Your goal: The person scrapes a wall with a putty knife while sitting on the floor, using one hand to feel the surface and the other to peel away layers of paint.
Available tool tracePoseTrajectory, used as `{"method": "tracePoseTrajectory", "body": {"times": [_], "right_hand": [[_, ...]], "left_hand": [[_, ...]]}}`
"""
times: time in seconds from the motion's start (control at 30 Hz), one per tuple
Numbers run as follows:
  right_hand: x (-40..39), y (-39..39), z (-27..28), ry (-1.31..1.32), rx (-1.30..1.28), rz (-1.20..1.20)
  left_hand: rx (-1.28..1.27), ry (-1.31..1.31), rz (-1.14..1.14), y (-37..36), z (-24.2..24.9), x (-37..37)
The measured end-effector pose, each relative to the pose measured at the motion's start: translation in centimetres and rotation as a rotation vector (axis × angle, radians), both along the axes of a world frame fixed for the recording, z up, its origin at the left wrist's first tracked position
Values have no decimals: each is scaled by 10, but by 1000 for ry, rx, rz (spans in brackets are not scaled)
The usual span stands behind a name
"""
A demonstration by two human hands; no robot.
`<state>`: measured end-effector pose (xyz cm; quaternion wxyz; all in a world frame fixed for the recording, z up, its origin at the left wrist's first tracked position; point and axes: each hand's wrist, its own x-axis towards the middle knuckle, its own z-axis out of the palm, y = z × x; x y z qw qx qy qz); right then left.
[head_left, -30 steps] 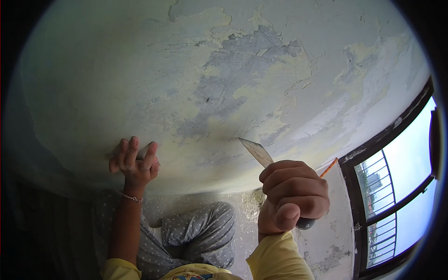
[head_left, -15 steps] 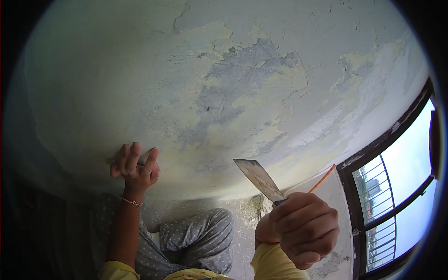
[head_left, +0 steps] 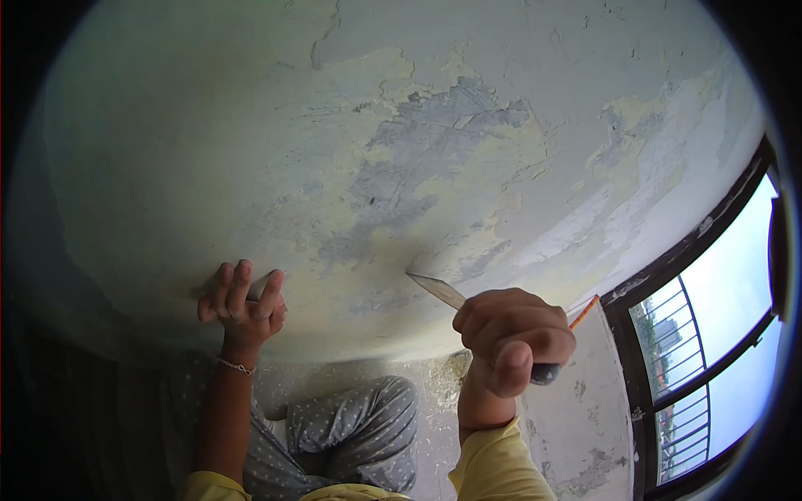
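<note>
A putty knife (head_left: 436, 288) with a thin, dirty metal blade is in my right hand (head_left: 518, 338). My fingers wrap around its dark handle (head_left: 545, 373), whose end sticks out below my fist. The blade tip overlaps the peeling wall (head_left: 418, 167) low on the grey and yellowish patch, its flat side turned mostly edge-on to me. Further left, my left hand (head_left: 246, 305) rests its spread, bent fingers against the lower wall, with nothing held in it.
Behind my right hand, an orange stick-like thing (head_left: 585, 311) leans near the corner. A dark-framed window (head_left: 639, 351) with outside bars is at the right. My bent legs in grey dotted trousers (head_left: 351, 426) are below, over a speckled floor (head_left: 334, 382).
My right hand has moved left and slightly up with the putty knife, bringing the blade tip up and left over the wall. The blade has turned more edge-on. My left hand stays nearly in place.
</note>
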<state>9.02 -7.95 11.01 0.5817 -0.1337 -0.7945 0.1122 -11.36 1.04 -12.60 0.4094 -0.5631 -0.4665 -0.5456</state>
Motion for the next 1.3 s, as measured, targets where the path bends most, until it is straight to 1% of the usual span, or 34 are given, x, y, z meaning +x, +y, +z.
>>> {"method": "tracePoseTrajectory", "body": {"times": [0.03,0.07,0.13,0.2,0.23,0.27,0.33,0.4,0.43,0.47,0.53,0.57,0.63,0.67,0.7,0.73,0.77,0.8,0.83,0.9,0.93,1.0,1.03,1.1,1.13,1.2,1.3], "right_hand": [[-1,-13,8,-9,100,20],[1,-16,18,-64,276,135],[-4,-13,18,-21,247,140],[-3,-5,8,-11,110,21],[6,-3,5,-7,107,108],[13,-6,1,4,120,86],[28,-21,-15,38,-59,-53],[53,-40,-47,186,-192,33],[63,-53,-64,222,-240,-7],[73,-66,-83,242,-273,-99],[90,-93,-132,438,-475,-230],[96,-108,-150,596,-651,-306],[113,-131,-186,821,-789,-393],[123,-142,-199,864,-833,-453],[132,-151,-206,891,-879,-500],[140,-157,-206,898,-912,-573],[151,-162,-209,891,-908,-607],[160,-168,-212,886,-909,-648],[164,-172,-210,891,-925,-640],[170,-174,-200,852,-882,-747],[171,-175,-200,855,-883,-740],[171,-176,-201,746,-884,-870],[171,-176,-205,751,-884,-862],[169,-176,-217,560,-884,-943],[170,-176,-221,568,-885,-931],[172,-176,-226,481,-919,-955],[167,-170,-218,520,-889,-902]], "left_hand": [[-9,-37,-3,0,-2,2],[-25,-67,-11,-1,-5,3],[-31,-57,-8,-2,-7,1],[-24,-51,-27,-2,-4,2],[-10,-28,-26,-3,-1,1],[6,1,-28,-3,1,0],[27,39,-52,-1,0,0],[-13,15,-21,-2,0,3],[-51,25,-9,-2,-1,2],[-38,44,-14,-4,2,6],[-167,-54,-41,-9,14,14],[-151,-25,-35,-10,20,19],[-281,91,-49,-14,32,32],[-270,109,-29,-16,41,39],[-296,155,-80,-18,50,47],[-329,200,-133,-21,59,57],[-333,212,-116,-23,70,66],[-353,286,-141,-26,83,75],[-373,358,-170,-29,92,84],[-421,361,-170,-35,104,102],[-463,359,-179,-38,107,110],[-482,345,-167,-42,100,116],[-466,356,-117,-44,93,116],[-443,374,-55,-45,93,113],[-438,368,-23,-46,95,110],[-437,369,19,-47,104,107],[-479,363,13,-44,124,104]]}}
